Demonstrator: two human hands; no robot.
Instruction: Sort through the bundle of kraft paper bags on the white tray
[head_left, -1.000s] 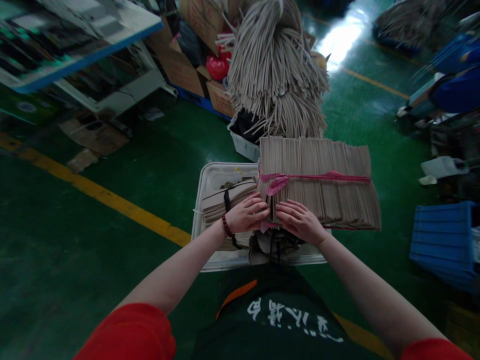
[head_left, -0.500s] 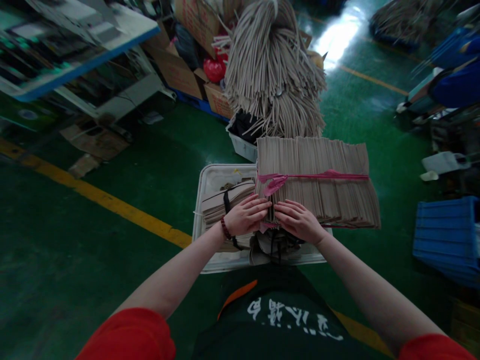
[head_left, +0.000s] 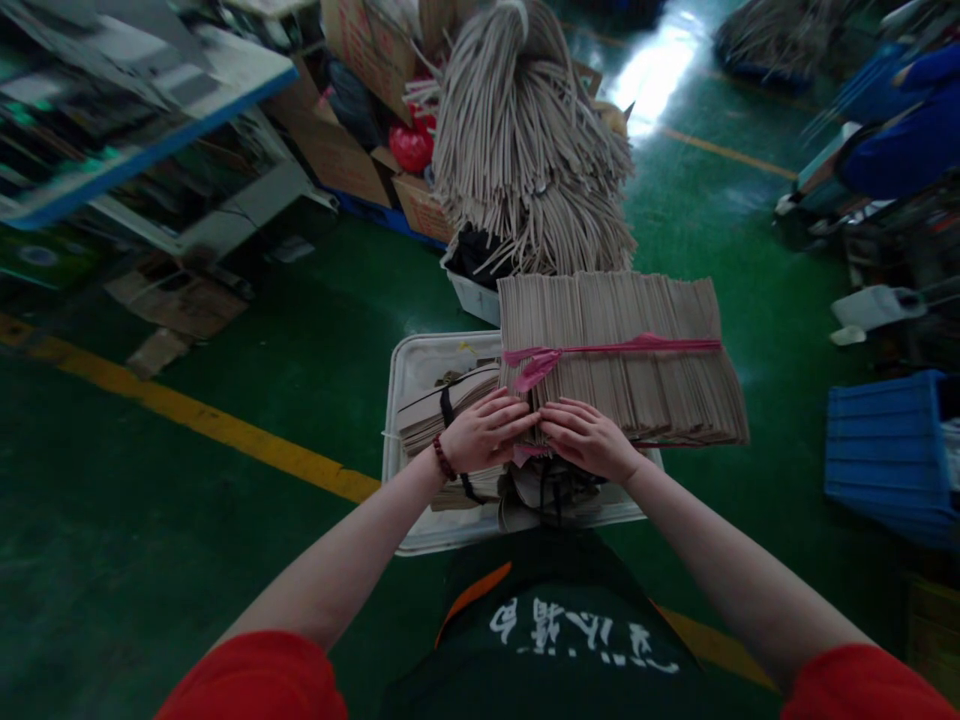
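Observation:
My left hand (head_left: 487, 430) and my right hand (head_left: 589, 438) lie side by side at the near left edge of a large bundle of thin beige strips (head_left: 637, 385). Their fingers are stretched out, and the fingertips almost meet. A pink tie (head_left: 637, 344), knotted on the left, runs around the bundle. Under and beside it is a white plastic bin (head_left: 389, 430). In the bin, left of my hands, sits a smaller stack of beige pieces (head_left: 416, 412) with a black band. Dark-banded pieces (head_left: 529, 492) lie just below my hands.
Ahead, a tall heap of beige cords (head_left: 517, 150) hangs over a white tub (head_left: 472, 297). Cardboard boxes (head_left: 337, 155) and a blue-edged worktable (head_left: 247, 70) stand at the left. A blue crate (head_left: 881, 455) is on the green floor at the right.
The view has shifted slightly, so most things appear a little further left. Both hands remain at the same edge of the bundle, their fingertips slightly closer together.

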